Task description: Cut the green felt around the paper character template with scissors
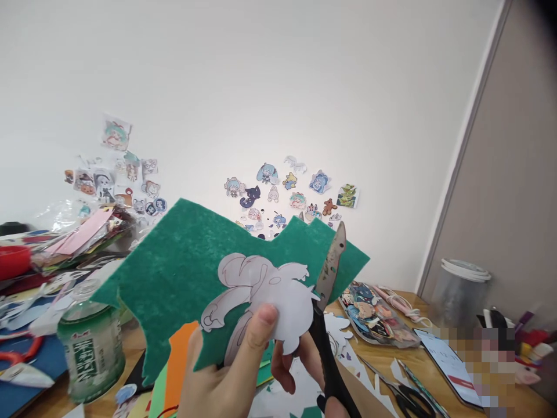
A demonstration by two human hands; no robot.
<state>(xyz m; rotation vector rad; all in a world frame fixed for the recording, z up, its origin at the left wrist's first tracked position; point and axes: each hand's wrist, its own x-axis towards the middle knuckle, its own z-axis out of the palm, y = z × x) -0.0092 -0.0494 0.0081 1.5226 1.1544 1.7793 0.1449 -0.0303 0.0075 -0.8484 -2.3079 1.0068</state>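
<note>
My left hand (230, 374) pinches a white paper cutout (293, 305) against a large, jagged-edged green sheet (174, 267), with the thumb pressed on the cutout. Thin drawn lines mark this character-like shape. In my right hand (298, 363) is a pair of scissors (329, 348) with black handles and a stained metal blade. That blade points up in front of the green sheet, by the cutout's right edge; the other blade is mostly hidden behind the sheet. Part of my right hand is covered by the cutout and the scissors.
A green-labelled bottle (89, 348) and red-handled scissors (21, 354) stand at left. On the right lie black-handled scissors (404, 392), a phone (450, 363) and a bag of cutouts (378, 316), near a clear tub (461, 290). Stickers (319, 181) cover the wall.
</note>
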